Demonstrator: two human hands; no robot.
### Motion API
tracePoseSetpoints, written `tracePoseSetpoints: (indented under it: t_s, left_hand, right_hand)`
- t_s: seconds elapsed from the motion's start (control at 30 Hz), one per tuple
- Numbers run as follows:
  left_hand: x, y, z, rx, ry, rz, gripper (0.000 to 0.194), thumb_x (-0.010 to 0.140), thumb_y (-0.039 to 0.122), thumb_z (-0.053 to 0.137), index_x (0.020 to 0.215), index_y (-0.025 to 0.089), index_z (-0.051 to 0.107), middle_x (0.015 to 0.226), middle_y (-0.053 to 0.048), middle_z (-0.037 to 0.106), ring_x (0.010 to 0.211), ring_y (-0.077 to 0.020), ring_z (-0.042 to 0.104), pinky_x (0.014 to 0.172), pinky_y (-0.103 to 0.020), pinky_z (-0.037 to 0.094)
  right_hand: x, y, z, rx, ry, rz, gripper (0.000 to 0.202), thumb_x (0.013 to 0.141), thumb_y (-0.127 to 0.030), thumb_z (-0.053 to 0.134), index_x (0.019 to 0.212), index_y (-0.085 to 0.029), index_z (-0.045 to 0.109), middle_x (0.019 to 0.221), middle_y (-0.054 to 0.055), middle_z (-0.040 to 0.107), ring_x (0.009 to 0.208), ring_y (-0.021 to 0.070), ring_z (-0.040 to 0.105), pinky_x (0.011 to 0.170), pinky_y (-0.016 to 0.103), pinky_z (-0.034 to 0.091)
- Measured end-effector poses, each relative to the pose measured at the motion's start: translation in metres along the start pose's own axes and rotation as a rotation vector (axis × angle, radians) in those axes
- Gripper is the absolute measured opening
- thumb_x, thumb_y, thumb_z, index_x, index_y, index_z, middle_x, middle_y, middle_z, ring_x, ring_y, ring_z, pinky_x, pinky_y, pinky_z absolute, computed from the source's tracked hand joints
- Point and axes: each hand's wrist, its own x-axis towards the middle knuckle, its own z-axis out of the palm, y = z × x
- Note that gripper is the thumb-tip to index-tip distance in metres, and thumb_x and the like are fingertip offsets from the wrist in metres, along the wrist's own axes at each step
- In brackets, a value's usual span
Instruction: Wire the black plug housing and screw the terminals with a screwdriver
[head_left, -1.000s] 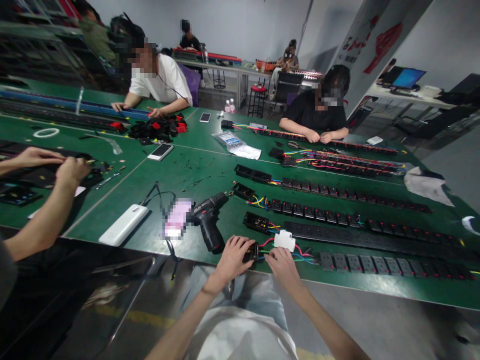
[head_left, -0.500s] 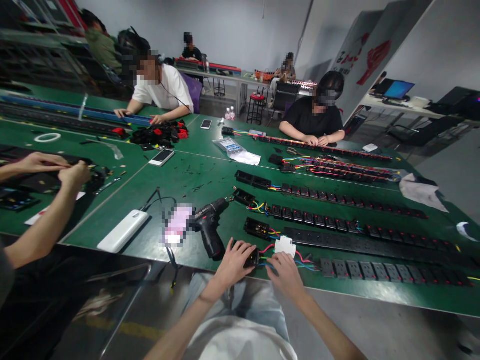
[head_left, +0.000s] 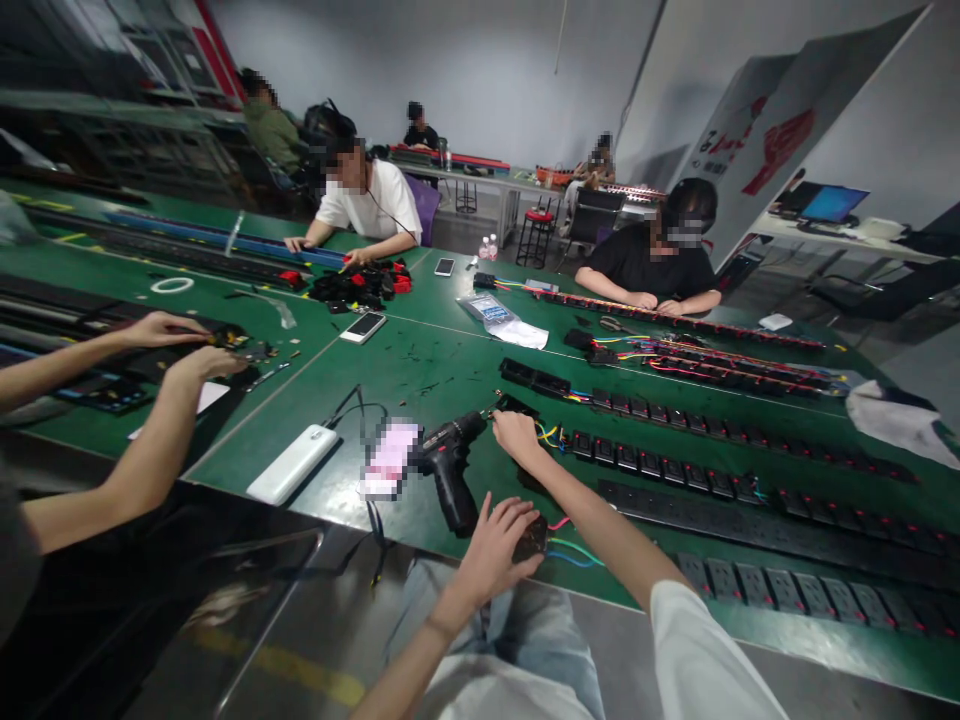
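Observation:
My left hand (head_left: 499, 548) is closed around a small black plastic housing (head_left: 534, 540) at the table's near edge. Red, green and blue wires (head_left: 574, 550) run from that housing toward a row of black socket modules (head_left: 787, 592). Reaching across, my right hand (head_left: 516, 434) is beside another black housing (head_left: 517, 405), just right of the cordless drill's tip. Its fingers are curled, and whatever lies between them is hidden. The black cordless drill (head_left: 452, 475) lies on its side left of both hands. My right forearm covers part of the wires and strips.
A white power bank (head_left: 294, 464) and a phone (head_left: 391, 455) lie left of the drill. More socket strips (head_left: 652, 460) stretch rightward across the green table (head_left: 420, 345). A co-worker's hands (head_left: 199, 345) work at the left; two people sit opposite.
My right hand has left the wires and white block by the near housing and moved forward to near the drill's tip. My left hand stays on the housing. The view has shifted.

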Motion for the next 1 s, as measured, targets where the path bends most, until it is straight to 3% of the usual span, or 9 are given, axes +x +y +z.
tracePoseSetpoints:
  t_s: [0.17, 0.33, 0.47, 0.6, 0.77, 0.9, 1.0]
  left_hand:
    - [-0.024, -0.001, -0.017, -0.029, 0.129, -0.029, 0.041, 0.082, 0.024, 0.052, 0.123, 0.022, 0.048, 0.121, -0.007, 0.055, 0.120, -0.0226, 0.043, 0.110, -0.055, 0.022]
    - [-0.049, -0.004, -0.031, -0.105, 0.326, -0.086, 0.031, 0.084, 0.016, 0.046, 0.114, 0.021, 0.053, 0.110, -0.008, 0.059, 0.109, -0.0207, 0.051, 0.104, -0.048, 0.035]
    - [-0.052, -0.005, -0.042, -0.210, 0.453, -0.155, 0.023, 0.084, 0.017, 0.046, 0.105, 0.020, 0.057, 0.107, -0.009, 0.059, 0.106, -0.0215, 0.052, 0.094, -0.042, 0.043]
    - [-0.040, -0.015, -0.049, -0.366, 0.561, -0.293, 0.023, 0.086, 0.025, 0.047, 0.106, 0.019, 0.057, 0.105, -0.009, 0.059, 0.100, -0.0205, 0.055, 0.089, -0.039, 0.046]
    - [-0.018, -0.025, -0.049, -0.789, 0.605, -0.443, 0.040, 0.082, 0.034, 0.056, 0.118, 0.017, 0.052, 0.107, -0.010, 0.062, 0.094, -0.0179, 0.061, 0.081, -0.031, 0.051]
    - [-0.019, -0.011, -0.037, -1.082, 0.561, -0.512, 0.035, 0.074, 0.039, 0.066, 0.097, 0.012, 0.065, 0.093, -0.009, 0.068, 0.087, -0.0196, 0.064, 0.080, -0.031, 0.051]
    - [-0.032, 0.004, -0.027, -1.252, 0.547, -0.588, 0.035, 0.071, 0.037, 0.070, 0.093, 0.011, 0.067, 0.091, -0.010, 0.069, 0.085, -0.0190, 0.065, 0.081, -0.030, 0.051]
  right_hand:
    - [0.034, -0.019, 0.014, -0.036, -0.105, 0.027, 0.032, 0.089, -0.032, 0.054, 0.115, -0.015, 0.053, 0.114, 0.009, 0.057, 0.097, 0.0202, 0.058, 0.081, 0.040, 0.050]
    - [0.031, -0.025, 0.017, 0.001, -0.116, 0.032, 0.033, 0.089, -0.033, 0.054, 0.117, -0.016, 0.052, 0.117, 0.008, 0.055, 0.098, 0.0202, 0.058, 0.082, 0.041, 0.050]
    - [0.016, -0.028, 0.008, 0.113, -0.048, 0.032, 0.028, 0.090, -0.031, 0.052, 0.112, -0.014, 0.055, 0.111, 0.010, 0.059, 0.095, 0.0202, 0.059, 0.081, 0.040, 0.049]
    - [-0.020, -0.036, -0.007, 0.300, 0.059, -0.002, 0.018, 0.089, -0.026, 0.050, 0.093, -0.014, 0.063, 0.090, 0.010, 0.068, 0.086, 0.0205, 0.062, 0.077, 0.033, 0.046]
    - [-0.099, -0.050, -0.009, 0.579, 0.154, -0.058, 0.025, 0.089, -0.034, 0.046, 0.083, -0.016, 0.063, 0.078, 0.003, 0.067, 0.072, 0.0148, 0.062, 0.065, 0.024, 0.047]
    - [-0.151, -0.061, 0.006, 1.142, 0.291, 0.074, 0.026, 0.083, -0.040, 0.055, 0.074, -0.016, 0.060, 0.067, 0.001, 0.063, 0.065, 0.0154, 0.059, 0.061, 0.026, 0.047]
    - [-0.174, -0.071, 0.015, 1.326, 0.380, 0.195, 0.026, 0.080, -0.040, 0.059, 0.069, -0.016, 0.059, 0.063, -0.001, 0.059, 0.062, 0.0142, 0.055, 0.060, 0.025, 0.044]
